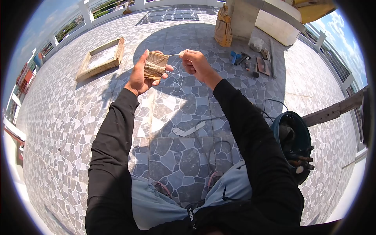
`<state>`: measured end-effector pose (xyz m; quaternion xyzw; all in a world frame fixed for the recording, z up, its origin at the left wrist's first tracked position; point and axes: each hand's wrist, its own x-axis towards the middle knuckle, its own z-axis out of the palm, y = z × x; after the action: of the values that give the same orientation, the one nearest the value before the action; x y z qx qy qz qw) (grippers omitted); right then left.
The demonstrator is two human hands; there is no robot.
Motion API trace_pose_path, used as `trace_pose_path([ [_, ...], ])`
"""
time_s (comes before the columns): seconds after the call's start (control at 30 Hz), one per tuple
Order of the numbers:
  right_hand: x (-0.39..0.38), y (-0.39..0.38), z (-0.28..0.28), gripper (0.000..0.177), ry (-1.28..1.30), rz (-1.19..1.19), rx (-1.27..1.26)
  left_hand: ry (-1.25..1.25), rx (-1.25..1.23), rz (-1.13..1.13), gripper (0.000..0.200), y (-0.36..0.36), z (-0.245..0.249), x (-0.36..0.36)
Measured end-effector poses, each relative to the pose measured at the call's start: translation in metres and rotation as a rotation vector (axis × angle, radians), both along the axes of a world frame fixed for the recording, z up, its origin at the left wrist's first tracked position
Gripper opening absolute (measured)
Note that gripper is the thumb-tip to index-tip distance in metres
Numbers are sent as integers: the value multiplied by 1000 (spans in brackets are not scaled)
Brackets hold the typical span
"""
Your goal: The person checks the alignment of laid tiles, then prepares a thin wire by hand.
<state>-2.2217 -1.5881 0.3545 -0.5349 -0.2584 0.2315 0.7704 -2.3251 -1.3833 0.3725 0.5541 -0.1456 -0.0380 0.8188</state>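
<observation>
A flat wooden piece wound with pale string [155, 65] lies in my left hand [138, 74], whose fingers and thumb close round its edges. To the right of it, my right hand [196, 65] is closed in a pinch on the string. A short length of that string runs taut between the wound piece and my right fingertips. Below the two hands a thin loose loop of string [178, 84] hangs over the tiled floor [172, 156].
A wooden frame [100, 59] lies at the upper left. Upper right are a paper bag [223, 29], a blue tool [235, 57] and several other tools. A dark green bucket [291, 145] with tools stands at my right, near a wooden beam [333, 109]. A cable [207, 150] crosses the floor.
</observation>
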Motion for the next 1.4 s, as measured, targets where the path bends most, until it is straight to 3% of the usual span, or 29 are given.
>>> trace_pose_path([
  [0.17,-6,2,-8,10,-1,34,-36,7,-1,-4,56,-4,0,0],
  [0.4,-14,2,-8,5,-215,-13,-68,-1,-91,254,71,11,-4,14],
  [0.53,-6,-2,-15,6,-168,53,-106,-7,-123,247,72,13,-3,14],
  [0.73,26,-40,-22,9,-78,-78,-17,-58,-283,296,68,54,12,11],
  [0.83,37,-52,-22,9,-139,-103,-91,-11,-129,345,67,52,8,6],
  [1.03,53,-64,-25,15,-196,-166,-73,-4,-179,246,77,43,3,7],
  [1.1,59,-69,-30,16,-225,-166,-115,18,-216,12,88,40,5,1],
  [1.2,64,-73,-47,16,-241,-204,-218,57,-217,-67,92,16,9,-8],
  [1.4,62,-85,-56,16,-214,-232,-213,131,-173,49,84,15,-2,13],
])
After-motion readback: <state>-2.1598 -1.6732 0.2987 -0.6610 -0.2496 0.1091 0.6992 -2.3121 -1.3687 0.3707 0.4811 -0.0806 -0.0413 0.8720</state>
